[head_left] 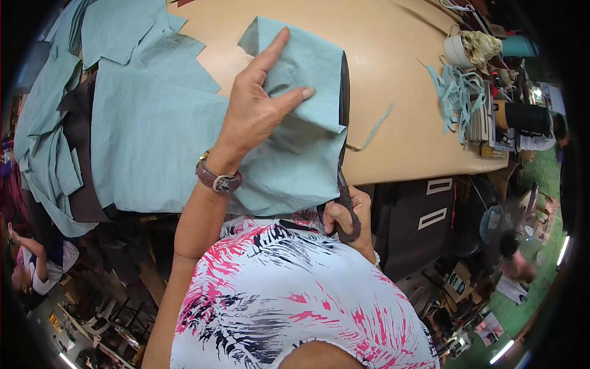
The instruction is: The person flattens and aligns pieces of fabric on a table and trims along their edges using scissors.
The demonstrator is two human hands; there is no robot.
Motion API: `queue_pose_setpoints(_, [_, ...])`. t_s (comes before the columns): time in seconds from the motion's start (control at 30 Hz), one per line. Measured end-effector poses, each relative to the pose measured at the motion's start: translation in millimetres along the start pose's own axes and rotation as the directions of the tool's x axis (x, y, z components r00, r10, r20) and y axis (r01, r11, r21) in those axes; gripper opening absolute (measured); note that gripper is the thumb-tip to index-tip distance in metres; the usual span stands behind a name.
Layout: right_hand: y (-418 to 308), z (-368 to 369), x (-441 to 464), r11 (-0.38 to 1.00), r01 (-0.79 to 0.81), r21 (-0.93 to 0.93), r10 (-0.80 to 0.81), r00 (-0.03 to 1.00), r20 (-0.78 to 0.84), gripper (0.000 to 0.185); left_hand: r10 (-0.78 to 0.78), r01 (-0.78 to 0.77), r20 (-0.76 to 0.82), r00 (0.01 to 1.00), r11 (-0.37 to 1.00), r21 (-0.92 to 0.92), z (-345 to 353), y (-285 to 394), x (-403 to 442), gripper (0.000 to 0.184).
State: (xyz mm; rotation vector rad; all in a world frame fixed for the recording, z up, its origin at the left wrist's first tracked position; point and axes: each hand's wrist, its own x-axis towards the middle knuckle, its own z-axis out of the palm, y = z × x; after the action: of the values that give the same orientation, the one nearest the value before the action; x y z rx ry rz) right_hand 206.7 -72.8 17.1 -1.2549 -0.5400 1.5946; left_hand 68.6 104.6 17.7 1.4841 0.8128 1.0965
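Note:
My left hand [258,111] lies on the light blue-green fabric [166,135], with the thumb and index finger stretched apart. My right hand [353,218] is closed round the dark, wrapped handles of scissors [347,209] at the table's front edge. The scissors' blades point away from me along the fabric's right edge, and part of them is hidden. A dark layer [344,92] shows beneath the fabric along that edge. One corner of the fabric is folded up near my left fingertips.
A thin fabric strip [376,128] lies right of the cloth on the tan table [393,74]. Blue-green scraps [458,98] and a white cup [456,50] stand at the right. More cut fabric [46,147] is piled left. Another person [40,264] is at the far left.

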Motion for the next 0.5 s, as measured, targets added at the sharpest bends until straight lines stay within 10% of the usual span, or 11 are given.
queue_pose_setpoints(0.2, [-0.9, 4.4, -1.3, 1.0, -0.019, -0.004, 0.019, 1.0, -0.015, 0.02, -0.016, 0.012, -0.074, 0.997, 0.999, -0.047, 1.9, 0.0, 0.8, 0.063])
queue_pose_setpoints(0.33, [2.4, 3.2, -2.2, 1.0, 0.004, -0.026, -0.003, 1.0, 0.007, 0.018, -0.305, 0.264, -0.185, 0.934, 0.94, -0.217, -9.2, 3.5, 11.7, 0.051])
queue_pose_setpoints(0.5, [1.0, -0.4, -4.3, 0.998, -0.05, -0.03, 0.05, 0.999, 0.017, 0.019, -0.069, 0.062, -0.02, 0.997, 0.968, -0.242, -21.3, 1.7, 19.2, 0.056])
